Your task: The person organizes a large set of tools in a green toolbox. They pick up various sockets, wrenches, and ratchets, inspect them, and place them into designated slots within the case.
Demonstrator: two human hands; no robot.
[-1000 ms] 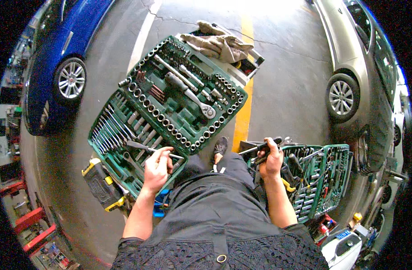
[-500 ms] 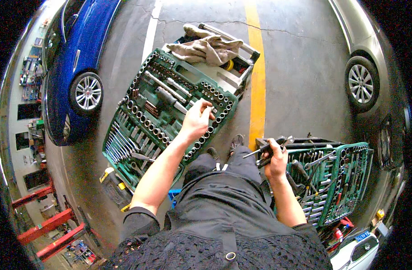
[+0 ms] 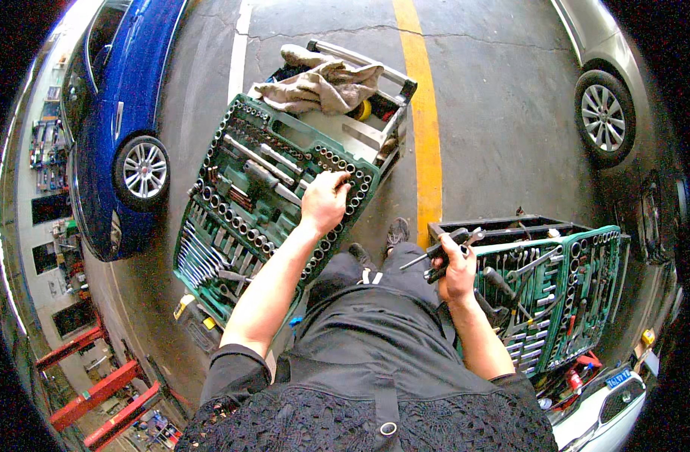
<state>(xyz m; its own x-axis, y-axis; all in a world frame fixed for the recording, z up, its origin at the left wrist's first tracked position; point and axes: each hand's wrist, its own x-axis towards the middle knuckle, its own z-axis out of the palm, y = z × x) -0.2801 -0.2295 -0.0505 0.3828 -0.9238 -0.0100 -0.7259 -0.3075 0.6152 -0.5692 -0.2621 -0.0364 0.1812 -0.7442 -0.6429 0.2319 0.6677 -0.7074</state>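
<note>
My left hand (image 3: 326, 202) reaches over the large green socket set (image 3: 284, 124) in front of me. Its fingers are pinched together at the small sockets (image 3: 331, 159) on the set's right side, and they hide whatever they hold. My right hand (image 3: 458, 273) is raised at my right, wrapped round a bundle of hand tools (image 3: 444, 252). One of them has a black grip and a thin rod pointing left; a shiny metal tool head sticks out above the thumb. Combination wrenches (image 3: 198, 248) lie in the near left part of the set.
The set rests on a metal cart (image 3: 396, 94) with grey cloth gloves (image 3: 326, 84) at its far end. A second green tool set (image 3: 563, 282) stands to my right. A blue car (image 3: 138, 68) is at left, a beige car (image 3: 612, 45) at right. Red metal beams (image 3: 96, 395) are lower left.
My left hand's fingertips have come down closer to the small sockets. My right hand keeps its hold on the tools. The whole view has shifted slightly.
</note>
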